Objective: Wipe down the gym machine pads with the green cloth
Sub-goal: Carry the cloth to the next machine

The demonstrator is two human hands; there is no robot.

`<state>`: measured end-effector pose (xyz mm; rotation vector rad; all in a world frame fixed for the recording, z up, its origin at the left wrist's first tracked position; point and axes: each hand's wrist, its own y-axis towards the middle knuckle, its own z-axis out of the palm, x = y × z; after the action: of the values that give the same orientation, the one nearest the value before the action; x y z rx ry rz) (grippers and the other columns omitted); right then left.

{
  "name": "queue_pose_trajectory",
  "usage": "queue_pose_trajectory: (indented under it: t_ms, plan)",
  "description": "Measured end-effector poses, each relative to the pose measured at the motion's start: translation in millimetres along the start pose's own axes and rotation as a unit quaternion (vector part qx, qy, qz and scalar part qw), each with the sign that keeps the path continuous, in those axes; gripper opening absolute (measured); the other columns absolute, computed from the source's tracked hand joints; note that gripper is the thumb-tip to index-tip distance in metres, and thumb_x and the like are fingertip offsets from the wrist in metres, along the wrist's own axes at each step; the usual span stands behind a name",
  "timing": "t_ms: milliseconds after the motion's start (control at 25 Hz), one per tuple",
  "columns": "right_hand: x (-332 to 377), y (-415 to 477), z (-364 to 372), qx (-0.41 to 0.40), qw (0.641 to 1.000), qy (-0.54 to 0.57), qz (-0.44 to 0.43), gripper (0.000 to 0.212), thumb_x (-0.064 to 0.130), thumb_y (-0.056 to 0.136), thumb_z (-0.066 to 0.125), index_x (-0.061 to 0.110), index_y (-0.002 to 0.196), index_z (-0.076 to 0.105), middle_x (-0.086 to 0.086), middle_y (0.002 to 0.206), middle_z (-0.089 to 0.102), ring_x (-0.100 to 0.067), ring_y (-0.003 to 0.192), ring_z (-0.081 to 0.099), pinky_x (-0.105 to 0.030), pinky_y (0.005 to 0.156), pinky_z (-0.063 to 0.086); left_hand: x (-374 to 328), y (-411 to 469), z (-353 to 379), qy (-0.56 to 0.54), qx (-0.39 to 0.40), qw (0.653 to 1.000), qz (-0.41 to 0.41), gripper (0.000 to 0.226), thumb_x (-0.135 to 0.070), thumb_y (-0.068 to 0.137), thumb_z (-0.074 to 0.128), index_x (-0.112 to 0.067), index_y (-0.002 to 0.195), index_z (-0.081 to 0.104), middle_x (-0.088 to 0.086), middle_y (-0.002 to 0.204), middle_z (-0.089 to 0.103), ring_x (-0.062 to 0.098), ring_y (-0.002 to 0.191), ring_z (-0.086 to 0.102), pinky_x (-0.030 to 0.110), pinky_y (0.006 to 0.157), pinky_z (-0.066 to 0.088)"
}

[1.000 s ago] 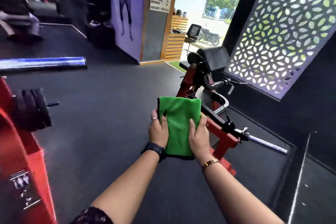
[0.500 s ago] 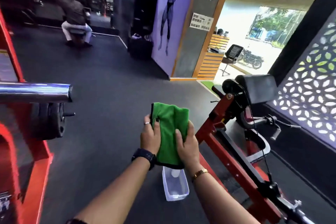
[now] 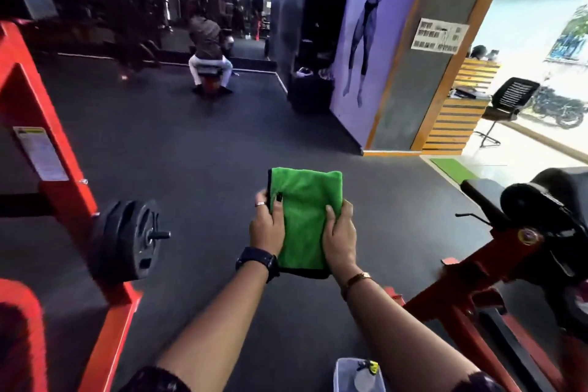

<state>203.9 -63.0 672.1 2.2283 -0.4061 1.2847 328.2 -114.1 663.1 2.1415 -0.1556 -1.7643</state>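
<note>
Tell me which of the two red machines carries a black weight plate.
The red machine on the left: a black weight plate hangs on it. The right machine shows none.

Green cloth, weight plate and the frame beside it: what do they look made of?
Cloth: soft, fuzzy fabric, probably microfibre, with a dark stitched edge. Weight plate: matte black, metal or rubber-coated; unclear which. Frame: metal by its square-tube shape, painted glossy red.

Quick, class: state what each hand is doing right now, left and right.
Left hand: closed on the left edge of the folded green cloth.
Right hand: closed on the cloth's right edge.
</note>
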Motion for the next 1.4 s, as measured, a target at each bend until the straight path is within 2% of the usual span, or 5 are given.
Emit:
queue_pose_trajectory:
  t_ms: [560, 840, 1040, 1200, 1400]
  plan:
    - [-17.6, 359.8, 166.5, 0.124, 0.985, 0.042, -0.111, 0.030, 0.032, 0.100, 0.036, 0.009, 0.118, 0.038, -0.004, 0.091, 0.059, -0.031, 0.084, 0.060, -0.035, 0.067, 0.043, 73.3, 320.9, 130.6, 0.048, -0.173, 0.984, -0.004, 0.045, -0.039, 0.088, 0.034, -0.008, 0.119, 0.046, 0.001, 0.087, 0.059, 0.020, 0.074, 0.055, 0.027, 0.061, 0.036]
    - [-5.8, 483.2, 320.1, 0.177, 0.973, 0.061, -0.136, 0.030, 0.033, 0.099, 0.035, 0.011, 0.119, 0.038, -0.005, 0.092, 0.060, -0.033, 0.085, 0.060, -0.036, 0.067, 0.045, 157.7, 484.7, 121.3, 0.077, -0.247, 0.966, -0.006, 0.044, -0.036, 0.090, 0.032, -0.008, 0.121, 0.043, 0.003, 0.080, 0.058, 0.023, 0.065, 0.054, 0.027, 0.056, 0.033]
    - [33.9, 589.9, 465.9, 0.204, 0.966, 0.070, -0.141, 0.032, 0.032, 0.100, 0.036, 0.008, 0.120, 0.037, -0.015, 0.097, 0.064, -0.038, 0.087, 0.060, -0.037, 0.067, 0.043, 219.0, 650.5, 88.8, 0.099, -0.278, 0.955, -0.041, 0.031, -0.019, 0.097, 0.040, -0.009, 0.127, 0.042, 0.016, 0.091, 0.064, 0.035, 0.077, 0.061, 0.030, 0.061, 0.039]
    - [70.0, 659.6, 560.8, 0.224, 0.957, 0.089, -0.162, 0.030, 0.031, 0.100, 0.036, 0.008, 0.119, 0.037, -0.007, 0.091, 0.060, -0.036, 0.085, 0.059, -0.037, 0.067, 0.044, 244.9, 760.7, 61.9, 0.128, -0.301, 0.944, -0.053, 0.030, -0.021, 0.097, 0.040, -0.011, 0.126, 0.043, 0.013, 0.084, 0.063, 0.036, 0.074, 0.060, 0.030, 0.060, 0.035]
    - [84.8, 741.2, 677.1, 0.245, 0.952, 0.115, -0.142, 0.027, 0.029, 0.100, 0.037, 0.008, 0.116, 0.037, -0.001, 0.087, 0.055, -0.034, 0.085, 0.058, -0.033, 0.066, 0.038, 295.7, 881.4, 34.3, 0.129, -0.293, 0.946, -0.044, 0.028, -0.021, 0.096, 0.046, -0.011, 0.121, 0.047, 0.011, 0.096, 0.065, 0.033, 0.083, 0.060, 0.027, 0.062, 0.034]
